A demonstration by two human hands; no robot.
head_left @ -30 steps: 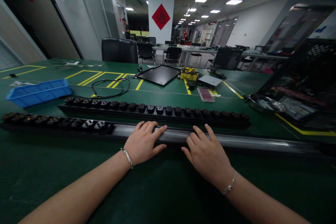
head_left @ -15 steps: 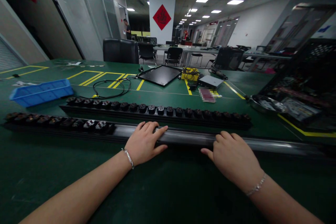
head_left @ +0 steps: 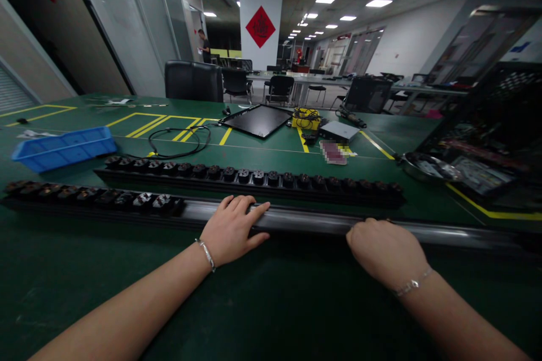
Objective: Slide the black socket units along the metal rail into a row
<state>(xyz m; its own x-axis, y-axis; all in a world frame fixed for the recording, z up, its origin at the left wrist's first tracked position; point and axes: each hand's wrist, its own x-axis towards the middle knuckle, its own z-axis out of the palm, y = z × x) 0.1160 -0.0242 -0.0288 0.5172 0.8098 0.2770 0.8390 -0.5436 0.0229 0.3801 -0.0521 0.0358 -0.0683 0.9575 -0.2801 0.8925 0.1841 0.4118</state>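
Observation:
A long black power strip (head_left: 305, 220) lies across the table before me, with a row of dark sockets on its left part and a smooth, shiny surface to the right. My left hand (head_left: 232, 229) rests on the smooth part, just right of the sockets, its fingers spread and its thumb on the near side. Further right, my right hand (head_left: 387, 251) is closed in a fist against the same strip. Its fingertips are hidden, so what they grip cannot be made out. Behind lies a second black power strip (head_left: 254, 180) with sockets along its whole length.
A blue bin (head_left: 63, 149) stands at the left beside a looped black cable (head_left: 180, 144). Further back are a flat dark panel (head_left: 258, 121), a yellow box (head_left: 306, 118) with cables and a grey box (head_left: 339, 131). A metal bowl (head_left: 423, 168) stands at the right.
My right hand has shifted a little to the right and closed into a fist, its thumb now tucked in. My left hand stays in place on the strip.

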